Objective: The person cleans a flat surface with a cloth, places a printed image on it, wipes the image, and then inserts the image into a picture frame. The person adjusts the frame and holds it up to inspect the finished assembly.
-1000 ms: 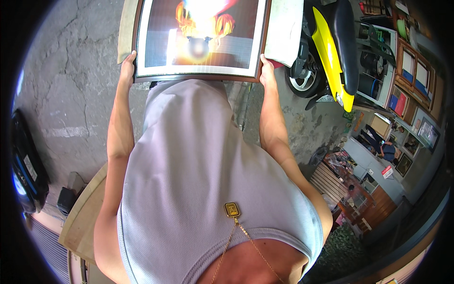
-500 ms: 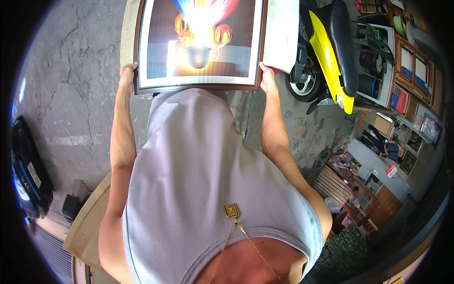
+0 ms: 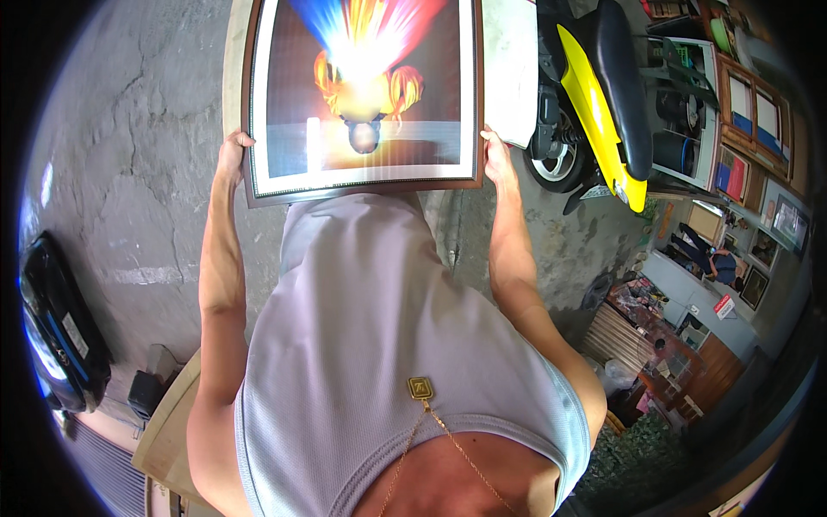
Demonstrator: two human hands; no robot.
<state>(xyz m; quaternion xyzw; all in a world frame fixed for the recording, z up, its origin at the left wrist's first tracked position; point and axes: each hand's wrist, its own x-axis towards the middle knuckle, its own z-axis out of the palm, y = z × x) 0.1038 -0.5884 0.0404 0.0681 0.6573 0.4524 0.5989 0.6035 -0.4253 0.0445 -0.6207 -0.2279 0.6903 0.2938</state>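
Note:
A large framed picture (image 3: 289,164) with a dark brown frame and white mat lies in front of my body. Its colourful image of blue, white and red rays appears upside down, and light glares off its glassy front. The far edge runs out of view. My left hand (image 3: 231,155) grips the left side of the frame near its near corner, thumb on top. My right hand (image 3: 497,155) holds the opposite side the same way, fingers mostly hidden. Under the picture, a pale board or tabletop (image 3: 510,69) shows along both sides.
A yellow and black motorbike (image 3: 594,112) stands close on the right. At the left is a black vehicle (image 3: 65,332). Behind my left arm sits a wooden table edge (image 3: 172,422). Cluttered shelves (image 3: 749,129) and a person (image 3: 722,265) are farther right, beyond grey concrete ground (image 3: 155,129).
The framed picture has come nearer my body, with both hands still on its sides. More of the image shows at the far end, and the glare is smaller.

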